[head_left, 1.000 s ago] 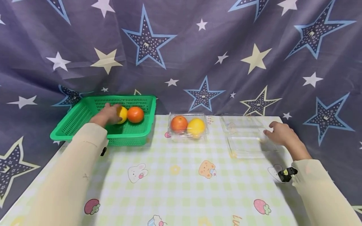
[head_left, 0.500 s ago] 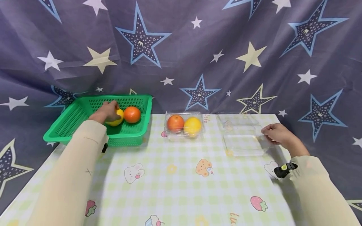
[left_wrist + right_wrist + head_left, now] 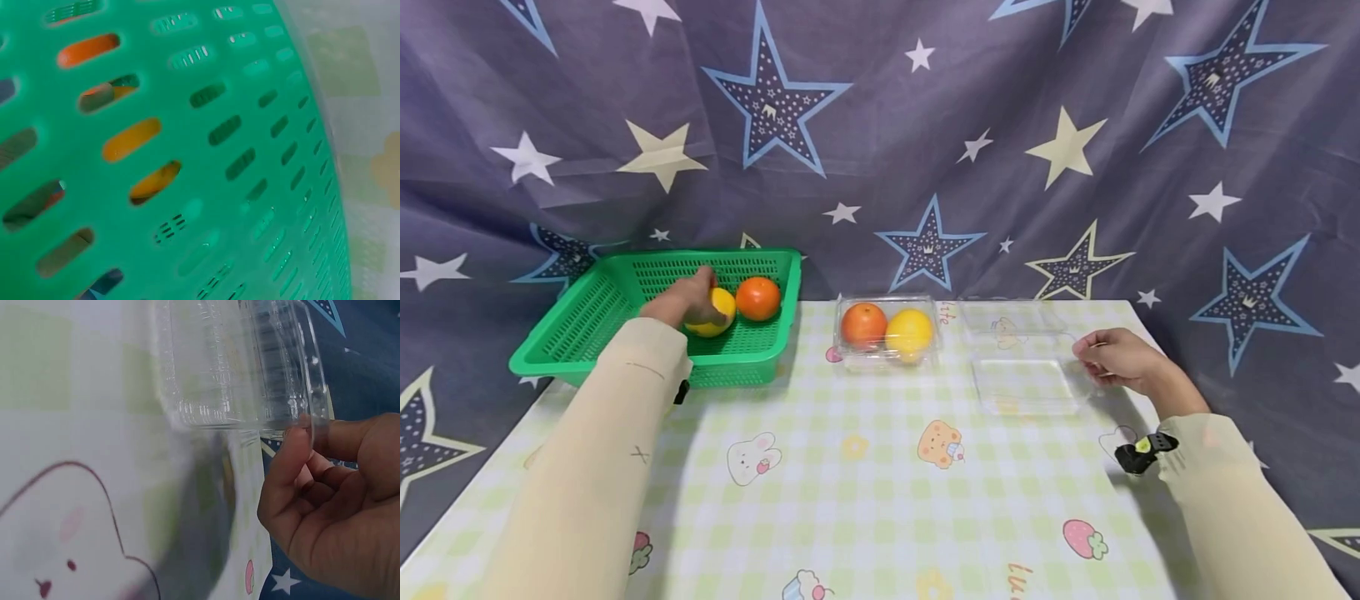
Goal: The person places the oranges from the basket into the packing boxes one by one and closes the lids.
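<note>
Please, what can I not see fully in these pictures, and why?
Head: part of the yellow fruit in the green basket, covered by the left hand.
Left wrist: that hand, mostly behind the basket's wall.
Right wrist: upper end of the clear container, cut off by the top edge.

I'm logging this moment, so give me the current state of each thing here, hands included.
Left hand: gripping a yellow fruit.
Yellow fruit: in the basket, held.
Green basket: upright, two fruits visible inside.
Orange fruit: in the basket, not held.
Middle clear container: orange and yellow fruits inside; lid latching can't be told.
Right clear container: open, no fruit inside.
Right hand: pinching its edge.
</note>
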Demonstrator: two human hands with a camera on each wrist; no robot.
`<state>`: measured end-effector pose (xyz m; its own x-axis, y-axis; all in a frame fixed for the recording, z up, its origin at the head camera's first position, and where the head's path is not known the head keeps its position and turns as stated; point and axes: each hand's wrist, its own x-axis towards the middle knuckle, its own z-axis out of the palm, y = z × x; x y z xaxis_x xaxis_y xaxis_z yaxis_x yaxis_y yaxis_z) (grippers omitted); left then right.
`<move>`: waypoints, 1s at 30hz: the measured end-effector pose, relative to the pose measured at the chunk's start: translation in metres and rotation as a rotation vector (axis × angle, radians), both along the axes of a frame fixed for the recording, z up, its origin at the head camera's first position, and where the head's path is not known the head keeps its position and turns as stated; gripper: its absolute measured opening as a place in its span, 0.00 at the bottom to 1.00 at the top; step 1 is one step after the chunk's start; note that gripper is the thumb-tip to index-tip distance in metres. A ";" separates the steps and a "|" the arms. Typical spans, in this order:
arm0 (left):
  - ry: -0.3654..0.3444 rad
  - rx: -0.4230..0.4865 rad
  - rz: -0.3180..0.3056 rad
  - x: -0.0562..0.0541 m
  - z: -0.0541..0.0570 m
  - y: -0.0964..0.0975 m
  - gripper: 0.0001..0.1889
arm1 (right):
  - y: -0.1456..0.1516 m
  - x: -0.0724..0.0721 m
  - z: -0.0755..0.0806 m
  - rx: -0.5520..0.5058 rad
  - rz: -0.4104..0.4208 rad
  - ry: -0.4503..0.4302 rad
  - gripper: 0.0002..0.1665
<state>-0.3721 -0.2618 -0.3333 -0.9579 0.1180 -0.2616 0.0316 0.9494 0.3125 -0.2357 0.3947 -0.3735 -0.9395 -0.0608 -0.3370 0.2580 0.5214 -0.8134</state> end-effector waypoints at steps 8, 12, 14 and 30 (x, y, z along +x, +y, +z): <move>-0.029 -0.094 -0.095 0.001 0.001 -0.003 0.42 | -0.011 -0.001 0.002 0.001 0.005 0.008 0.16; -0.042 -0.085 -0.104 0.002 0.002 -0.004 0.42 | -0.015 0.000 0.002 0.001 -0.001 0.013 0.16; -0.042 -0.077 -0.104 0.003 0.003 -0.004 0.42 | -0.016 0.001 0.001 -0.005 0.000 0.018 0.16; 0.236 0.047 -0.099 0.022 0.018 -0.006 0.39 | -0.027 -0.003 -0.002 -0.022 0.014 0.012 0.17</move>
<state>-0.3502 -0.2675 -0.3152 -0.9750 0.2211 -0.0243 0.2010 0.9226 0.3292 -0.2391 0.3679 -0.3755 -0.9425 -0.0811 -0.3243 0.2412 0.5068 -0.8277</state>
